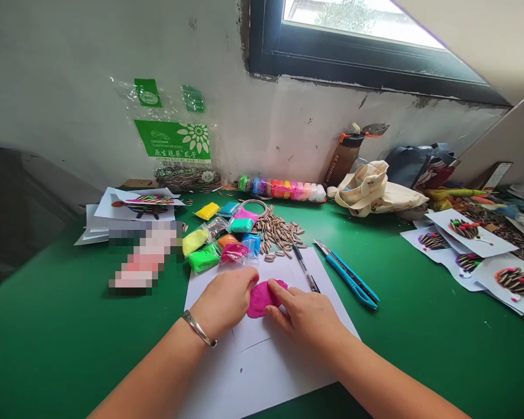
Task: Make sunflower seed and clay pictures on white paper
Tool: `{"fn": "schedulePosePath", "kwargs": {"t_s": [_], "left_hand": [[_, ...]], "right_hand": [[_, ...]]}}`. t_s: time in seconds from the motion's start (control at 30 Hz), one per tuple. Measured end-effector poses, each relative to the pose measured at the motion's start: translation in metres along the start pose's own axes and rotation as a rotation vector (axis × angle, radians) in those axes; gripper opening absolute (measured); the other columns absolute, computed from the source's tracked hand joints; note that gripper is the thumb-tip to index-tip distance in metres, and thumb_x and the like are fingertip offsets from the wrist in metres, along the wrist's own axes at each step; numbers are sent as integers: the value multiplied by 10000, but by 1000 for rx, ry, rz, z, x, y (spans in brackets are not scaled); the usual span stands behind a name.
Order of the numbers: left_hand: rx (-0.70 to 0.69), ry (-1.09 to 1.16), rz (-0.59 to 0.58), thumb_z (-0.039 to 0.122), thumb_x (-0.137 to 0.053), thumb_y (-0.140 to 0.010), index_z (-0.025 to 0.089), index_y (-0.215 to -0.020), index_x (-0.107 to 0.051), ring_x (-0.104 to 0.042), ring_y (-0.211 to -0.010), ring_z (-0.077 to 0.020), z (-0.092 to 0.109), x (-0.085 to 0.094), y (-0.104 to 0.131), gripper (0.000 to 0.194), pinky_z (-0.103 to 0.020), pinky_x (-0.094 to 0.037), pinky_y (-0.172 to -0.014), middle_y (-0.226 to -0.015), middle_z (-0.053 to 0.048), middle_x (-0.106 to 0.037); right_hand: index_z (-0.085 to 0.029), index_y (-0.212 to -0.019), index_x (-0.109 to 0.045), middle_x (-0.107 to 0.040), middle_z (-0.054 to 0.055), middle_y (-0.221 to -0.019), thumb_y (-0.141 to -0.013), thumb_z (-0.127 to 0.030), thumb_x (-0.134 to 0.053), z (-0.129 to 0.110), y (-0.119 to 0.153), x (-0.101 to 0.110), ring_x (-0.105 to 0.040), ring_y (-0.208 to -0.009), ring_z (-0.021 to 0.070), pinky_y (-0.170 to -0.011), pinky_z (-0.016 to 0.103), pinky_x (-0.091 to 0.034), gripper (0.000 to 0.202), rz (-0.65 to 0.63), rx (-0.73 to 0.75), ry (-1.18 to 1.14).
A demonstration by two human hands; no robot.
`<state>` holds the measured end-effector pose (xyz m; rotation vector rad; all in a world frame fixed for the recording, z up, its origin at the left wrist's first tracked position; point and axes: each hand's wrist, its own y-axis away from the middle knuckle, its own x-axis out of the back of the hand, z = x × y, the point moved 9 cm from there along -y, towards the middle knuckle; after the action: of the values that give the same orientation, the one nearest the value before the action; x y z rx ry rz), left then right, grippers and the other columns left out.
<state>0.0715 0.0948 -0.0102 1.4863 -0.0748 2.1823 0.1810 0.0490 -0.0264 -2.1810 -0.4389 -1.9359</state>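
Observation:
A flattened magenta piece of modelling clay [260, 300] lies on a white sheet of paper [262, 366] in front of me. My left hand [227, 297], with a silver bracelet at the wrist, has its fingers curled in a pinch at the clay's left edge. On the right side, my right hand [308, 311] presses its index finger onto the clay, while its thumb touches the lower edge. Faint pencil lines show on the paper below the clay. A black pen [305, 269] rests on the sheet's upper right, beside a blue utility knife [348, 276] on the green table.
Behind the paper are several coloured clay packets [204, 258] and a pile of sunflower seeds [279, 233]. A seed bag [173, 139] leans on the wall. Seed-covered pictures [463, 227] lie at right, others [142, 203] at left. A bottle [343, 158] and cloth bag [367, 189] stand behind.

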Motion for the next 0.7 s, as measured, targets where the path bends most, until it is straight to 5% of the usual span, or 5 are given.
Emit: {"fn": "schedulePosePath", "kwargs": {"t_s": [0.7], "left_hand": [[6,2,13,195,-375,-894,236,-919,-587,-631,-743,-204,-2,-2,0,217,-260,-366,-577,-846,-43,-690]], "right_hand": [[-210,-1351,-448,-727,76,-916,-914,-435,-427,11,7,-3,-692,-725,233,-564,295,-445,492,-38,-28,0]]}}
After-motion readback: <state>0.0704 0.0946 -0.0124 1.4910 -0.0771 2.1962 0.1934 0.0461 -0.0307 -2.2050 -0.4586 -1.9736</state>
